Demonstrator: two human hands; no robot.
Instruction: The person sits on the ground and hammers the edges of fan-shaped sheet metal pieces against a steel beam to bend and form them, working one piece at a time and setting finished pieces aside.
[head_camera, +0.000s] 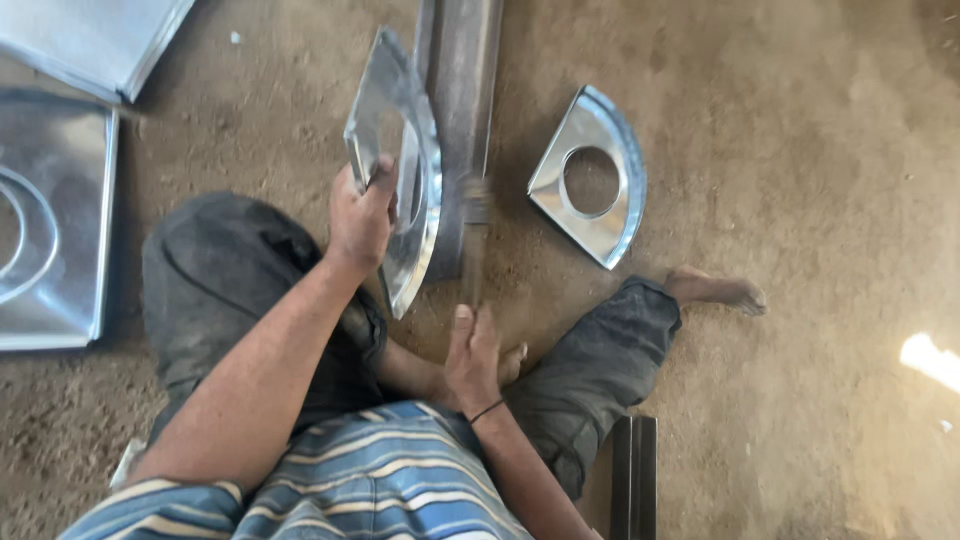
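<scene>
1. Sitting on the dirt floor (800, 200) with legs folded, a person is working sheet metal; the left hand (360, 215) is closing its grip on the near edge of a shiny fan-shaped metal piece (400, 170), thumb and fingers pinching the rim.
2. That piece is standing tilted on edge, leaning against a long steel bar (462, 80) that is running from the middle of the scene to the far edge; held this way, its curved rim appears to be resting on the bar as on an anvil.
3. The right hand (472, 355) is closing around the handle of a hammer (474, 225), whose blurred head is showing just right of the held piece, over the near end of the bar; the blur is suggesting a swing.
4. A second fan-shaped piece with a round hole (590, 175) is lying flat on the floor to the right of the bar, well apart from both hands.
5. On the left, a flat square sheet with a pressed ring (60, 230) is lying on the floor, and another flat sheet (95, 40) is sitting at the far left corner.
6. A dark rectangular tube (633, 475) is lying near the right knee.
7. The person's bare foot (715, 290) is stretching out to the right; nothing is blocking the bar.
</scene>
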